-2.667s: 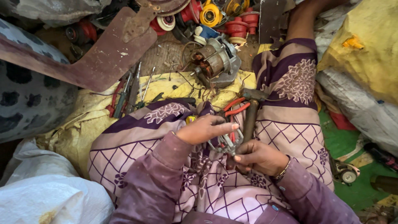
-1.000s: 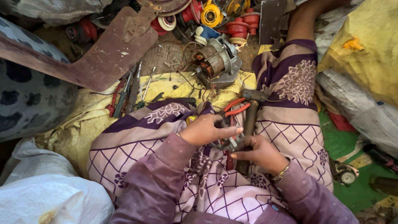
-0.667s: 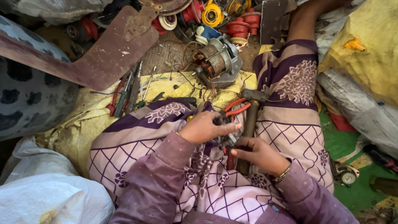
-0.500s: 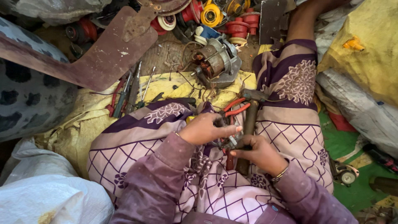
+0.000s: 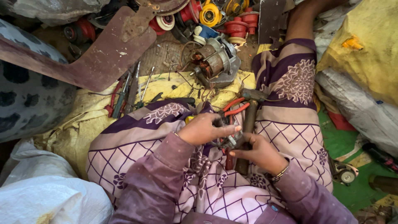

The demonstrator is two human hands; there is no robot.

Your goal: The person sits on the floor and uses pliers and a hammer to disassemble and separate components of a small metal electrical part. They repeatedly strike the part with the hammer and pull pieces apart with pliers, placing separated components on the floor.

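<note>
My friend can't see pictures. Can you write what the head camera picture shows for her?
Seen from above, a seated person's left hand and right hand both grip a small metal part over a purple patterned lap. A hammer and red-handled pliers lie beside the hands, with an old electric motor further ahead.

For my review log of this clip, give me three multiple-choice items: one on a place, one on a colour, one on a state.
1. Where does the hammer lie?
A. on the person's lap
B. on the green floor
C. on the white sack

2. What colour are the pliers' handles?
A. blue
B. red
C. black

3. How do the left hand and right hand stand?
A. both resting flat
B. one raised high
C. both closed on a small metal part

Answers: 1 A, it rests on the patterned cloth over the legs; 2 B, red handles show beside the hammer; 3 C, both hands' fingers grip the part between them.
</note>
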